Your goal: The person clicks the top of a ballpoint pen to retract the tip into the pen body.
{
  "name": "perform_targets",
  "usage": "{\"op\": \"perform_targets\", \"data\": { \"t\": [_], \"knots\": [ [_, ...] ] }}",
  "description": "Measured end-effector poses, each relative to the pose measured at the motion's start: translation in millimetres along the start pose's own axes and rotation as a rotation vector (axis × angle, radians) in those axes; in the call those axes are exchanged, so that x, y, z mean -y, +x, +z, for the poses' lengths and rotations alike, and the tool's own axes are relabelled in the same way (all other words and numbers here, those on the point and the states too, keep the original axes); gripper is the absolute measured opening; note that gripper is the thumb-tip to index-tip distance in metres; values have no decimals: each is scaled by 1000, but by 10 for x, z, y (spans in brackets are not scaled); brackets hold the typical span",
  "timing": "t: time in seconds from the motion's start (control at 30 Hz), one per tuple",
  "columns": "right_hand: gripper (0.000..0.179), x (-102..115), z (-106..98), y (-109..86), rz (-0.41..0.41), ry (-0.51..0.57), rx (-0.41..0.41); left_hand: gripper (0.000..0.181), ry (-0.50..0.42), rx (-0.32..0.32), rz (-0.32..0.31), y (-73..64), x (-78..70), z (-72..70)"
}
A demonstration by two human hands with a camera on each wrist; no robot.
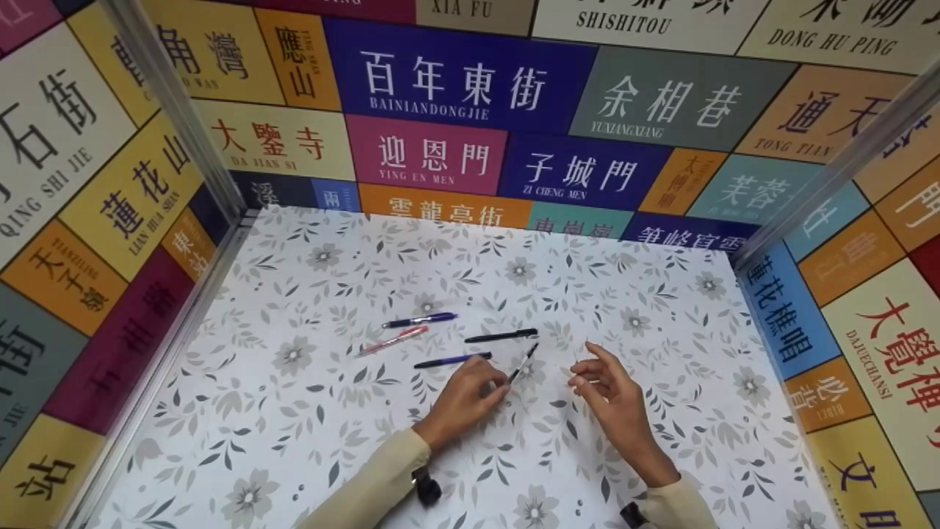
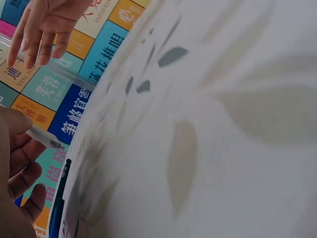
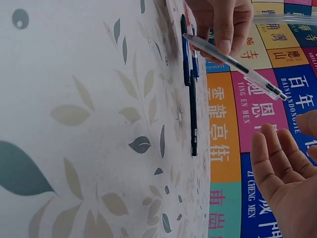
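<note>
Between thumb and fingers, my left hand point(image 1: 464, 402) pinches a clear-barrelled pen point(image 1: 524, 360) with a dark refill; the pen slants up and away over the table. In the right wrist view the same clear pen point(image 3: 238, 66) crosses in front of the coloured wall, one end at the left hand point(image 3: 229, 26). My right hand point(image 1: 615, 402) is held to the right of the pen, apart from it, fingers loosely bent with nothing between them. Just beyond the left hand lies a dark blue pen point(image 1: 449, 361), and a black pen point(image 1: 501, 336) rests past it.
A red pen point(image 1: 394, 341) and a blue-and-white pen point(image 1: 420, 320) lie farther left on the table. The white tabletop point(image 1: 631, 286) carries a grey leaf and flower print. Walls of coloured signs point(image 1: 463, 81) enclose it at the back and both sides.
</note>
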State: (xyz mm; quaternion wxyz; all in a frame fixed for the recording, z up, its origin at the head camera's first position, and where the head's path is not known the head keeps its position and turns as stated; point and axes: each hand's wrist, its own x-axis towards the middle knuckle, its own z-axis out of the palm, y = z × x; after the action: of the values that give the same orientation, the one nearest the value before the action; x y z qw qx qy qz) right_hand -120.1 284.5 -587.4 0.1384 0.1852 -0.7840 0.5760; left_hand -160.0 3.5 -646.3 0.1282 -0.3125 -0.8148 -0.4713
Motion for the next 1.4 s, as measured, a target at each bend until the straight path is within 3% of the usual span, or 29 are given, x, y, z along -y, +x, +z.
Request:
{"op": "perform_targets", "data": {
  "t": [0.23, 0.6, 0.87, 1.07, 1.4],
  "knots": [
    [61, -39, -46, -41, 22, -15, -5, 6, 103, 4, 38, -50, 100, 7],
    [58, -73, -58, -65, 34, -7, -20, 9, 169, 42, 26, -73, 150, -38],
    [58, -107, -66, -79, 22, -8, -26, 6, 234, 26, 57, -118, 222, -38],
    [59, -144, -78, -88, -20, -22, -21, 6, 321, 13, 97, -128, 260, -39],
    [57, -163, -96, -101, 10, -24, -21, 12, 464, -31, 187, -131, 346, -24]
  ]
}}
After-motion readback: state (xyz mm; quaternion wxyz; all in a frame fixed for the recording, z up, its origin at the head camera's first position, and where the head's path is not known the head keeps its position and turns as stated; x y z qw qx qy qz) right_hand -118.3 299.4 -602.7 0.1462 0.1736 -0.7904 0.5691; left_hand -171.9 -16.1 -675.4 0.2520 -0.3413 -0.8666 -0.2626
